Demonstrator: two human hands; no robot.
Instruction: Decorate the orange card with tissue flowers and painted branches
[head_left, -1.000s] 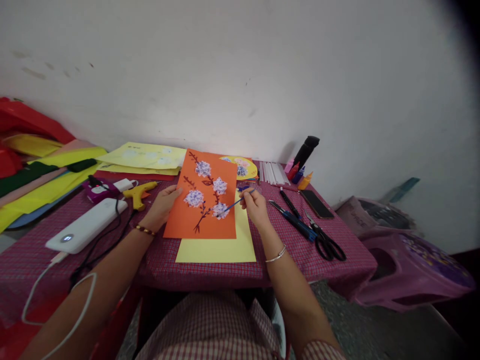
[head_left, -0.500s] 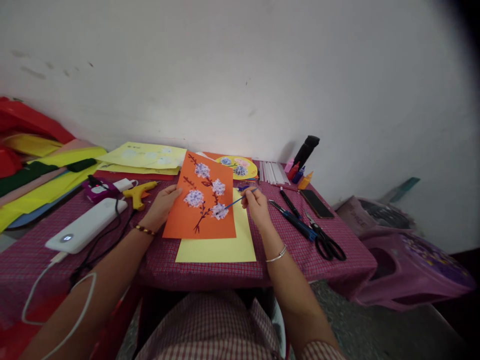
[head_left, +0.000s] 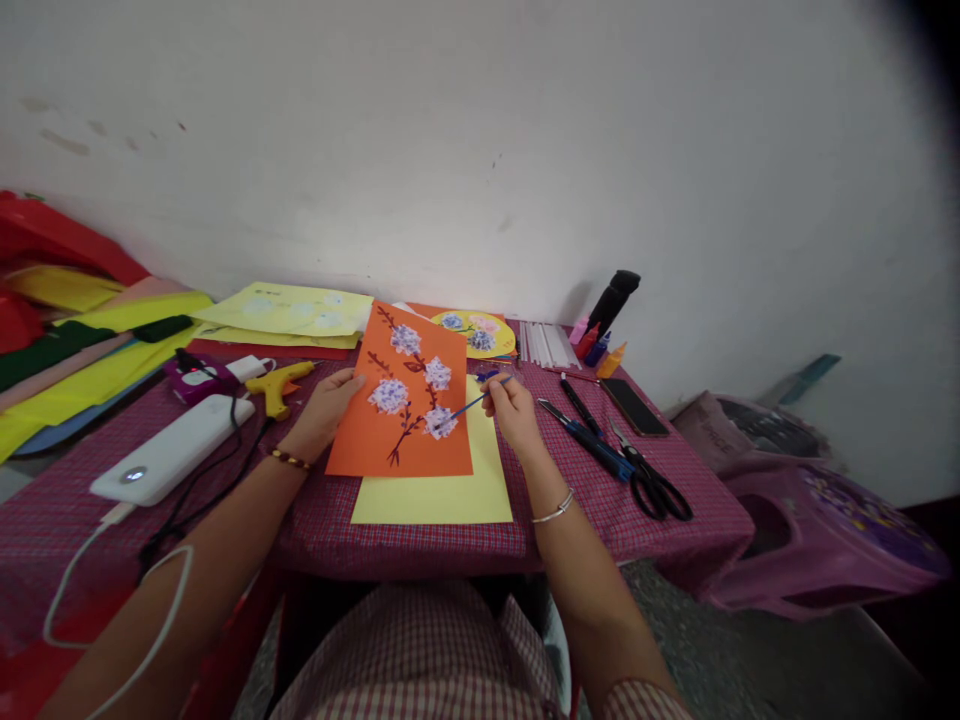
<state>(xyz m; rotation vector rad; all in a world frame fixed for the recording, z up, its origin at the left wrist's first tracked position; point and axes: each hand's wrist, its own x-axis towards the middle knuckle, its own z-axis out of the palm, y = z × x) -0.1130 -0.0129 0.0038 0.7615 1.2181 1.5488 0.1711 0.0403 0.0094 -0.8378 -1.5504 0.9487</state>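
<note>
My left hand (head_left: 335,400) grips the left edge of an orange sheet (head_left: 364,440) painted with dark branches and purple-white flowers. The sheet is tilted up above a plain yellow sheet (head_left: 431,505) on the table. Pinched in my right hand (head_left: 510,405) is a thin blue brush (head_left: 474,402), whose tip is at the lower right flower (head_left: 440,422). Behind my right fingers lies a small blue item (head_left: 487,376), partly hidden.
The checked table (head_left: 465,541) holds a yellow glue gun (head_left: 277,388), a white power bank (head_left: 169,452) with cables, a cutter (head_left: 596,449), scissors (head_left: 651,480), a phone (head_left: 634,406), paint bottles (head_left: 598,348) and white sticks (head_left: 547,345). Yellow sheets (head_left: 292,310) lie at the back left.
</note>
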